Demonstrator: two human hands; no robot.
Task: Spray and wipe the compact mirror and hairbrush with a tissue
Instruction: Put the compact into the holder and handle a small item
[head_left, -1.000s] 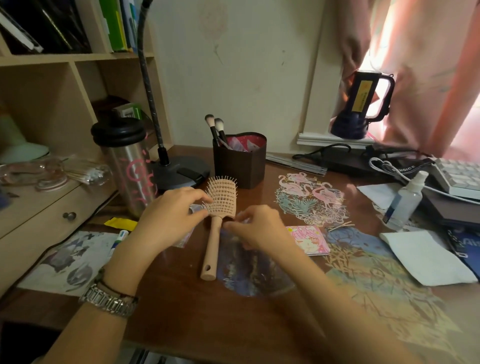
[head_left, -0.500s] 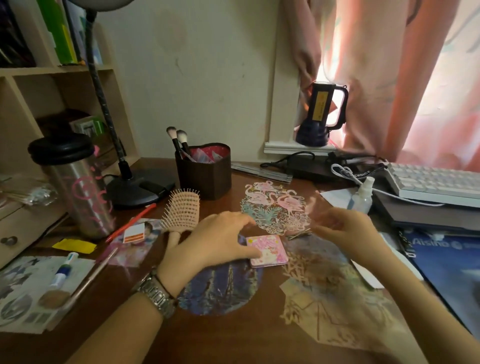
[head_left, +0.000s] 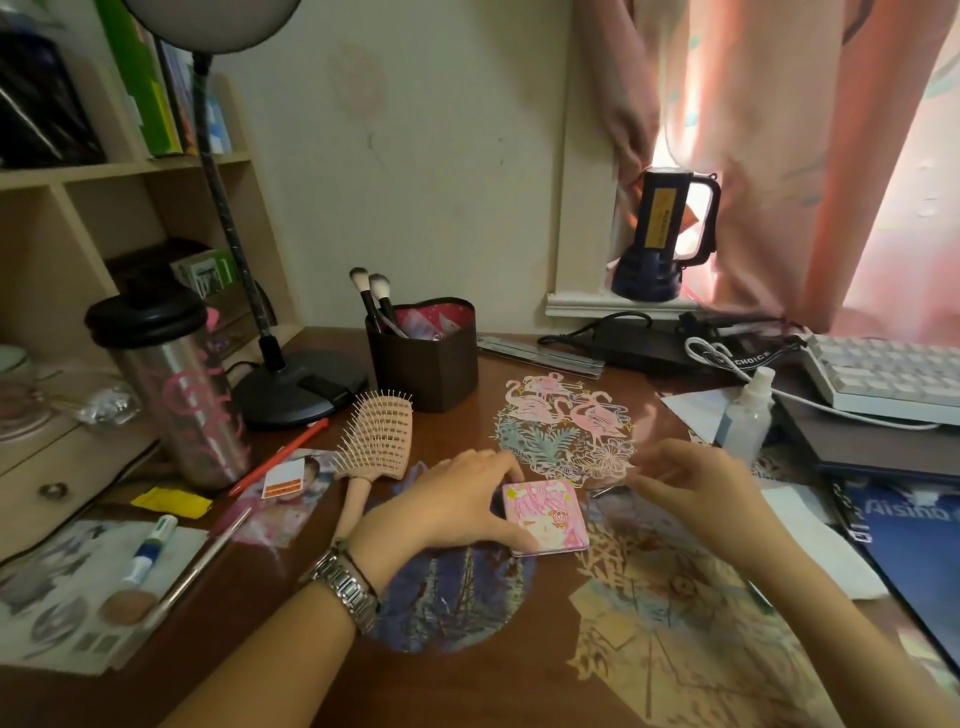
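Work looks barely begun, I judge. The mirror (head_left: 556, 514) lies closed on the desk, my left hand (head_left: 457, 504) gripping its left edge between thumb and fingers. My right hand (head_left: 696, 478), blurred, hovers open and empty near the spray bottle (head_left: 745, 415). Hairbrush (head_left: 376, 436) and tissue (head_left: 815, 545) lie apart, untouched.

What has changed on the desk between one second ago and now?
Both hands let go of the hairbrush, which now lies free on the desk. The left hand moved right and grips the compact mirror by its edges. The right hand moved right, toward the spray bottle, and holds nothing. The compact mirror, the spray bottle and the tissue stayed in place.
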